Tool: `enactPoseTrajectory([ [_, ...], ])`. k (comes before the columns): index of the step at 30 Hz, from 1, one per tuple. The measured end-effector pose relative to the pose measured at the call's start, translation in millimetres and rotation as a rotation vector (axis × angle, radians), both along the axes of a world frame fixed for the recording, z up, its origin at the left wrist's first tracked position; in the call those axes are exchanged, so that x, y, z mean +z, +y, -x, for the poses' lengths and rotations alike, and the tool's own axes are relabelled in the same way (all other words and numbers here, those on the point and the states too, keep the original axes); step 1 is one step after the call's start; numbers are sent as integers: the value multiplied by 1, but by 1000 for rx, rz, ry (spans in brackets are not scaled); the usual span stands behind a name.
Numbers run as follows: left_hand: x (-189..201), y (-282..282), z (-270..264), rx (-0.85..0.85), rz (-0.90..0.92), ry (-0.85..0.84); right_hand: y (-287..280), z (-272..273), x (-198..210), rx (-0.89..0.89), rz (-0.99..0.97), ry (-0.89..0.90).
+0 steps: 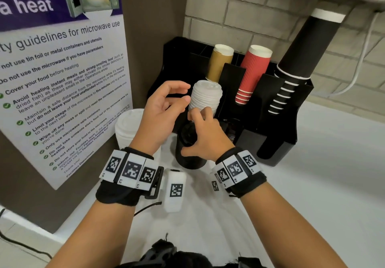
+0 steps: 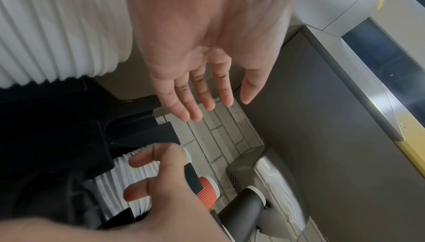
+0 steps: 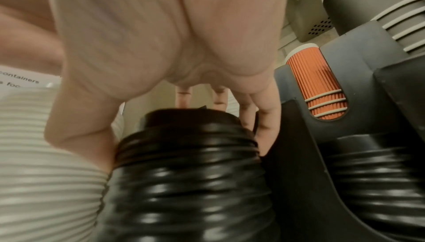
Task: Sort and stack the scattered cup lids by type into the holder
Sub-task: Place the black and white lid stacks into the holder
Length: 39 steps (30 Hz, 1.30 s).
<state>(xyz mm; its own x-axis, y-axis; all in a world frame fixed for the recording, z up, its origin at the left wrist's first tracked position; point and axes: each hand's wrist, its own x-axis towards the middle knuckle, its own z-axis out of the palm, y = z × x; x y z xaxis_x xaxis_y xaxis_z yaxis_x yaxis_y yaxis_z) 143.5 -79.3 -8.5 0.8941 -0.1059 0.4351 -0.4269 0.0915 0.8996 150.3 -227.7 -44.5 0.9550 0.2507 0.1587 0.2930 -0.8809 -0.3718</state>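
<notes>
A black stack of lids [image 1: 188,153] stands on the counter in front of the black holder [image 1: 277,134]. My right hand [image 1: 193,134] grips its top, thumb on the near side and fingers curled over the far side; in the right wrist view the black stack [image 3: 188,164] fills the space under the palm. A white stack of lids [image 1: 206,96] sits in the holder's left front slot. My left hand [image 1: 183,94] hovers beside it with relaxed fingers [image 2: 195,108] and holds nothing. Another white lid stack [image 1: 129,126] stands on the counter at the left.
Brown cups [image 1: 218,63], red cups [image 1: 254,71] and a tall column of black cups [image 1: 300,59] lean in the holder's back slots. More black lids [image 3: 379,182] fill a front slot. A poster wall [image 1: 62,80] closes the left side; the white counter [image 1: 323,184] extends right.
</notes>
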Motion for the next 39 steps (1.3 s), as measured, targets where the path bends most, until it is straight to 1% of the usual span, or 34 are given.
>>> enactPoseTrajectory([
  [2,0,1,0,9,2,-10,-1,2,5,-17,-38,-43],
  [4,1,1,0,26,6,-16,-5,4,13,-32,-129,-91],
  [6,0,-1,0,46,2,-19,-12,7,23,-46,-275,-133],
  [8,0,-4,1,27,-11,-11,-20,12,33,-65,-479,-174],
  [11,-7,-8,3,-131,-117,51,-28,23,42,-74,-767,-164],
  [13,-13,-11,5,-270,-136,109,-31,32,44,-50,-937,-75],
  [14,-16,-12,5,-320,-127,113,-32,35,44,-34,-990,-26],
  [15,-17,-14,7,-347,-120,104,-32,38,43,-20,-1011,13],
  [17,-18,-17,8,-347,-107,77,-33,42,43,6,-1035,85],
  [20,-17,-17,9,-351,-58,83,-37,46,43,41,-1133,200],
  [23,-15,-15,8,-349,-57,83,-41,49,45,70,-1126,240],
  [28,-15,-19,9,-329,-69,75,-41,53,48,110,-1119,233],
  [33,-13,-20,10,-375,-83,54,-46,55,47,110,-1050,162],
  [39,-11,-23,11,-374,-97,14,-49,56,49,135,-1052,140],
])
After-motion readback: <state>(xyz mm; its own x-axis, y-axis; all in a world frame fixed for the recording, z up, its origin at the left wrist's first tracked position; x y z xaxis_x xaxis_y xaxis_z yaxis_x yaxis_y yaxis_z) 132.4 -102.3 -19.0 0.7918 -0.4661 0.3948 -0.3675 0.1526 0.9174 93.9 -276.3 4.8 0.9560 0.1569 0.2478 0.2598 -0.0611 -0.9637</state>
